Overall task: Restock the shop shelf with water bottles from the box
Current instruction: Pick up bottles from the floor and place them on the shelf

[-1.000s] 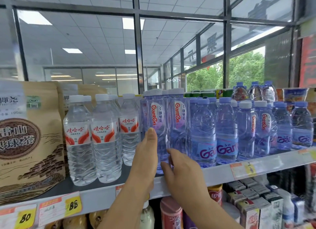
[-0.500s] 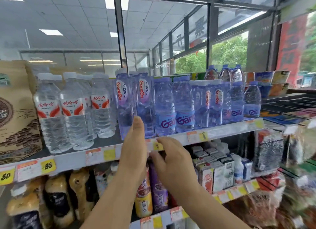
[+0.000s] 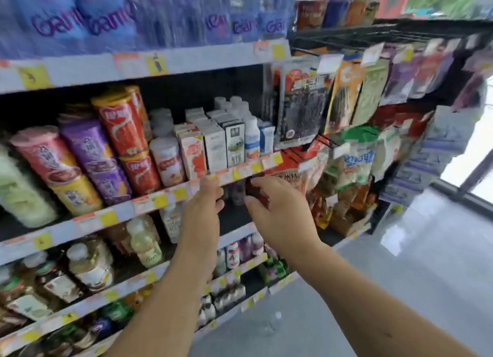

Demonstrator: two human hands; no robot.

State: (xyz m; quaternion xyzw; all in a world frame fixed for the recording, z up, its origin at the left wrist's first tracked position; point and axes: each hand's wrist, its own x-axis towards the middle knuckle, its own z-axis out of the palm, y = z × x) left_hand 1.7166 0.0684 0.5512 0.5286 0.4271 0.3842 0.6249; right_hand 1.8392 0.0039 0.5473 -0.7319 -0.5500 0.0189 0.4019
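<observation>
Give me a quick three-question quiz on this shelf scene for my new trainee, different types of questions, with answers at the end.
1. True or false: the left hand and the right hand each grip a bottle.
2. Pick one: the blue-labelled water bottles stand on A) the top shelf in view, B) the bottom shelf, C) the hanging rack.
3. Fill in: the purple cup stands between the pink cup and the ___ cups.

Key: 1 false, both hands are empty. 2 A. 3 red, the stacked red cups.
</observation>
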